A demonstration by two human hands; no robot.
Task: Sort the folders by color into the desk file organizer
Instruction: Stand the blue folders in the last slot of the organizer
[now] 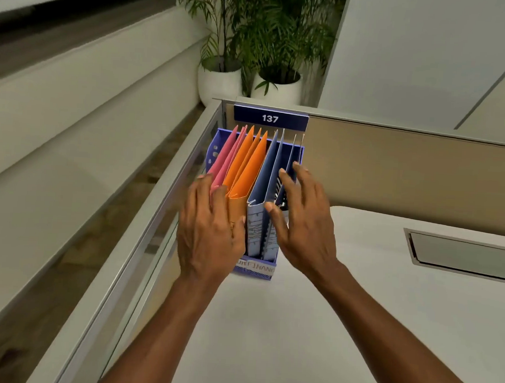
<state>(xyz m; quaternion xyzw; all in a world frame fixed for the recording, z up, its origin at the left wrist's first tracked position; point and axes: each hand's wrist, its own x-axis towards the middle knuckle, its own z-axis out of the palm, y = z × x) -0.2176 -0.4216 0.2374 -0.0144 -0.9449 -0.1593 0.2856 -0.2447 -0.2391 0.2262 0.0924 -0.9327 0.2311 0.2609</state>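
The desk file organizer stands in the far left corner of the bench, against the partition under the plate marked 137. All visible folders are already upright inside it.

Left to right:

- Left hand: fingers spread and loose, laid against the near ends of the pink and orange folders. It clamps on nothing.
- Pink folders: two, in the leftmost position.
- Orange folders: two or three; the edges overlap and the count is not certain.
- Blue folders: about three; the thin edges toward the right are hard to separate.
- Right hand: open, fingers apart, thumb touching the near end of a blue folder, fingertips at the rightmost edges. It holds nothing.

Both hands flank the stack. The sort appears complete or nearly so, with colours grouped.

Risks from here: uneven pressure from either hand could lean a folder into a neighbouring colour group. A push toward the partition could crease the folder ends. Lifting a hand while a fingertip hooks an edge could pull a folder out.
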